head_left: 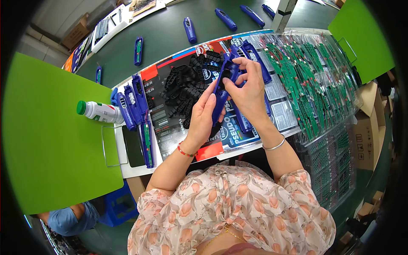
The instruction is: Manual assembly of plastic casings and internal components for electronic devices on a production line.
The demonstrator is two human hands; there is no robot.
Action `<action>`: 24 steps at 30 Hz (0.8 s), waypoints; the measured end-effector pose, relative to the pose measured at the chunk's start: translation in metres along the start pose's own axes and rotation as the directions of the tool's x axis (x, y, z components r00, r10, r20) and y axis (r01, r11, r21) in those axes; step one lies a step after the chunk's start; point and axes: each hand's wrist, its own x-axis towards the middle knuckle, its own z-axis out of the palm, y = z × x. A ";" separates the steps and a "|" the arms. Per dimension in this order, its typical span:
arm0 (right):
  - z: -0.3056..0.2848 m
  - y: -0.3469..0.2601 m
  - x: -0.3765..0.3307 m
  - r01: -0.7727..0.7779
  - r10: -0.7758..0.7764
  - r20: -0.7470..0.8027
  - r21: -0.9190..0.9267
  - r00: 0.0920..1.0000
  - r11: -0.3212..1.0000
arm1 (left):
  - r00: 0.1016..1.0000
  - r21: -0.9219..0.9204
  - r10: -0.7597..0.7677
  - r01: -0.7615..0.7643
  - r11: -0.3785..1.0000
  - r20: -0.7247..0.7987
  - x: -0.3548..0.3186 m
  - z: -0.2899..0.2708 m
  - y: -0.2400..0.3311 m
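Note:
A long blue plastic casing half (219,105) slants between my two hands over the printed mat. My left hand (199,123) is wrapped round its lower part. At the upper end, the fingers of my right hand (250,91) grip the rim while the thumb presses into the hollow, where something dark shows; I cannot make out its exact shape. Just left of the casing lies a heap of black plastic parts (182,91). More blue casings (260,63) rest behind and under my right hand.
Trays of green circuit boards (304,80) stand on the right. On the left are stacked blue casings (135,102), one casing with a green board (146,142), and a white bottle with a green cap (100,111). Green panels (55,140) flank the workplace. Several blue units (190,30) lie beyond.

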 end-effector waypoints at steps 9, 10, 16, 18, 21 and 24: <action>0.000 0.006 -0.003 -0.090 0.083 0.060 0.118 0.995 0.989 | 0.996 -0.178 -0.091 0.091 0.980 0.009 0.002 -0.002 -0.005; -0.004 0.002 -0.003 -0.090 0.084 0.053 0.136 0.995 0.987 | 0.993 -0.203 -0.115 0.112 0.973 -0.002 0.003 0.001 -0.005; -0.073 0.057 0.045 0.032 -0.085 -0.097 -0.451 0.992 0.892 | 0.993 -0.262 -0.108 0.116 0.958 0.042 0.004 -0.003 -0.005; -0.104 0.073 0.055 -0.037 -0.019 -0.066 -0.747 0.998 0.663 | 0.994 -0.278 -0.106 0.113 0.954 0.039 0.004 -0.004 -0.007; -0.117 0.087 0.058 -0.104 0.309 0.063 -0.863 0.949 0.494 | 0.994 -0.274 -0.100 0.110 0.955 0.050 0.005 -0.006 -0.010; -0.117 0.088 0.054 -0.050 0.239 0.089 -0.853 0.967 0.519 | 0.993 -0.250 -0.104 0.113 0.962 0.048 0.003 -0.006 -0.009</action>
